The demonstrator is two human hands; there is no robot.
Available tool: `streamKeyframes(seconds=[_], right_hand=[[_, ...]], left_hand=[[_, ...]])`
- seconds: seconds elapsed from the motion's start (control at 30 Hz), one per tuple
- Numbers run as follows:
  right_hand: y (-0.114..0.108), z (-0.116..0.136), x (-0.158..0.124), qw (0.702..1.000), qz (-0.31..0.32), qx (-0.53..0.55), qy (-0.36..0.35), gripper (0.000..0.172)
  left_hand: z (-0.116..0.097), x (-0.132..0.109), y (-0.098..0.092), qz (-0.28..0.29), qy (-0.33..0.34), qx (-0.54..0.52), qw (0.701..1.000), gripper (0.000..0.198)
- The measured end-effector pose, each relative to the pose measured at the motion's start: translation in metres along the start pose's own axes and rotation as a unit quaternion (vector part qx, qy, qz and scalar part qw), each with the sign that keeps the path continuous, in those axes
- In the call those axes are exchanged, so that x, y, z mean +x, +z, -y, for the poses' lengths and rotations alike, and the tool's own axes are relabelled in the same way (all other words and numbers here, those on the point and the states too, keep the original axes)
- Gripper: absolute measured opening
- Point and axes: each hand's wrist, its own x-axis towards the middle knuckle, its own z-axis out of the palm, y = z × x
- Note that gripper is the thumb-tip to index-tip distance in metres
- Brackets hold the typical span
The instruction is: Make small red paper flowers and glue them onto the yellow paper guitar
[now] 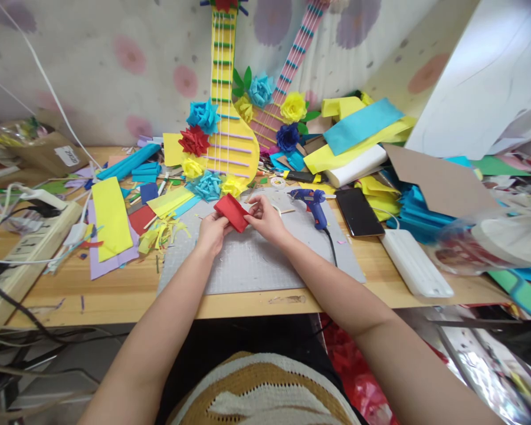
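Both my hands hold a folded piece of red paper (231, 211) just above the grey cutting mat (256, 260). My left hand (212, 231) pinches its lower left edge. My right hand (265, 218) grips its right end with thumb and fingers closed. A blue glue gun (312, 203) lies on the mat to the right of my right hand. Behind the paper stands a yellow paper guitar (228, 141) dressed with blue, red and yellow paper flowers.
A second, pink paper guitar (292, 65) leans on the wall. A black phone (358, 211) and a white power bank (413, 262) lie to the right. Coloured paper sheets and scraps cover the wooden table (115, 289). A power strip (26, 236) with cables sits at the left.
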Motion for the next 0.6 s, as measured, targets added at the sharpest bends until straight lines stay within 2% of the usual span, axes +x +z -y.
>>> streamKeyframes(seconds=[0.33,0.47,0.6], right_hand=[[0.0039,-0.0033,-0.0005,1.000,-0.016,0.007,-0.001,0.031],[0.0045,-0.0061,0.0012,0.999,-0.038,0.008,-0.011,0.030],[0.0046,-0.0070,0.0029,0.998,-0.053,-0.002,-0.023,0.030]], left_hand=[[0.0008,-0.0007,0.0002,0.001,0.001,-0.007,1.000,0.013],[-0.0019,-0.0008,0.0002,0.020,-0.012,-0.014,1.000,0.006],[-0.0072,-0.0033,0.0014,0.001,-0.033,-0.041,0.999,0.034]])
